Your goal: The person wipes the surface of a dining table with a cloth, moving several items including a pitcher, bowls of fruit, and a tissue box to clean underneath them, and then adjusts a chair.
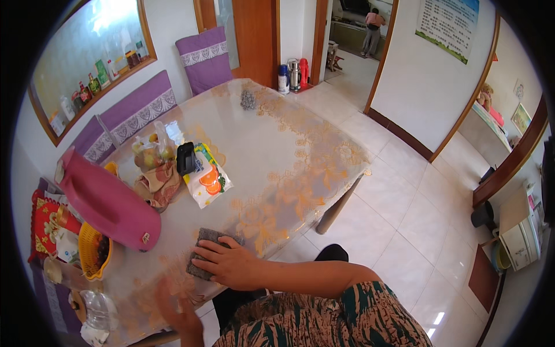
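My right hand (228, 263) presses down on a grey folded cloth (202, 273) near the table's front edge, its fingers spread over the top and curled at the edge. My left hand (178, 309) is lower and to the left, over the tablecloth close to the front edge. Motion smears its fingers, and nothing can be made out in it. The table (263, 168) has a clear cover over a pale cloth with an orange-gold flower pattern. A tall pink thermos jug (110, 199) stands left of the cloth.
Beyond the cloth lie a wipes packet (207, 182), a black object (186, 158), a brown rag (159, 184) and bagged fruit (151, 151). A yellow basket (88, 254) and glass teapot (98, 309) stand left. Purple-covered chairs (205, 61) line the far side. Another person (373, 29) stands beyond the doorway.
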`<action>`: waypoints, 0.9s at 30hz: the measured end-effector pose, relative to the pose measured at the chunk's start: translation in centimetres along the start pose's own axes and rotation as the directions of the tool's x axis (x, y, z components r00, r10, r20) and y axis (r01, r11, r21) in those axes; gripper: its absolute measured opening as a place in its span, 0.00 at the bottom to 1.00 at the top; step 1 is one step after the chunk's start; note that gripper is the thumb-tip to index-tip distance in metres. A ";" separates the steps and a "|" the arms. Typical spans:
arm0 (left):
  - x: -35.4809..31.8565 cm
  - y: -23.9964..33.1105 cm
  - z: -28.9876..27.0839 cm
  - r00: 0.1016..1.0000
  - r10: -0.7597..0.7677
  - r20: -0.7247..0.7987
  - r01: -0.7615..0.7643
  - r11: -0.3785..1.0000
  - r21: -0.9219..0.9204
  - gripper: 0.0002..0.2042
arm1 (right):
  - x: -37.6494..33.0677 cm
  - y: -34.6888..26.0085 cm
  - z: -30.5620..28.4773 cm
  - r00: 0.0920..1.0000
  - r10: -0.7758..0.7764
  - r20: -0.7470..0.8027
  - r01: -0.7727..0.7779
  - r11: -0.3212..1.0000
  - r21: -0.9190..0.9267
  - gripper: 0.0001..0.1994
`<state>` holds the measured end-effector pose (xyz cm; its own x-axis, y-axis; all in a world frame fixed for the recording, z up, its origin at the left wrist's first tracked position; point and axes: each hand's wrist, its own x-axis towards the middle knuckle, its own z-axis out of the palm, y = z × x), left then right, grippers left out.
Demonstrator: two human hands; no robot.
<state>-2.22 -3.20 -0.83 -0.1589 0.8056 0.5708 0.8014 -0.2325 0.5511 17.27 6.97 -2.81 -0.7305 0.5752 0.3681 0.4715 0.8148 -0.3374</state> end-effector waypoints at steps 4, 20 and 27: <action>2.0 3.6 3.3 0.961 0.206 0.186 -0.196 0.978 -0.073 0.15 | -1.8 4.5 -2.2 0.998 0.054 0.012 -0.053 0.996 -0.078 0.28; 3.7 2.6 7.6 0.869 0.040 0.493 -0.124 0.983 0.138 0.18 | -3.4 33.1 -16.2 0.760 0.638 -0.124 -0.643 0.709 -0.288 0.30; 4.5 4.5 7.3 0.847 -0.029 0.530 -0.109 0.968 0.227 0.20 | -10.3 24.2 -18.0 0.844 0.536 0.031 -0.518 0.828 -0.215 0.33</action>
<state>4.82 3.37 -0.20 0.1482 0.9782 0.1452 0.9239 -0.1893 0.3326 45.11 22.02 0.84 -0.3791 0.9196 0.1033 0.8750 0.3926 -0.2833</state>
